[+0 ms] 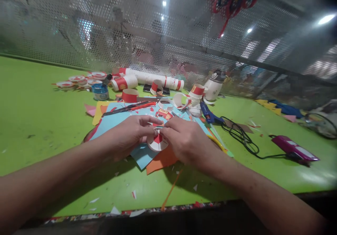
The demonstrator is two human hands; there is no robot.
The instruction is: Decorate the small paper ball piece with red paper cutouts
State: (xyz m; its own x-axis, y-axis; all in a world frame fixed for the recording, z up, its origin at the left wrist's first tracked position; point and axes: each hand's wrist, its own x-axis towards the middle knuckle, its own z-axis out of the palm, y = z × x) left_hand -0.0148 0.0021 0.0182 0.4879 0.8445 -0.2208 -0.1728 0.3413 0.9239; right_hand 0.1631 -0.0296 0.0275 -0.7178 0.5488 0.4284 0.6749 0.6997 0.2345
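Both hands meet over the coloured paper in the middle of the head view. Between them is a round white paper-cup piece (pixel 157 144) with red sections and thin dark lines. My left hand (pixel 135 131) pinches its upper left edge, thumb and fingers closed. From the other side my right hand (pixel 185 136) presses its closed fingertips on the top of the piece. The fingers partly cover it. Beneath lie blue paper sheets (pixel 143 157) and an orange sheet (pixel 160 162). Just beyond the fingers are red and white paper scraps (pixel 164 114).
Behind are cut cup rings (pixel 130 95), stacked paper cups (pixel 126 83), a blue-lidded jar (pixel 100 92) and a white flask (pixel 212 87). At right, a blue glue gun (pixel 210 115) trails its black cord to a purple power strip (pixel 295 148). Black-and-orange tools (pixel 129 107) lie at left.
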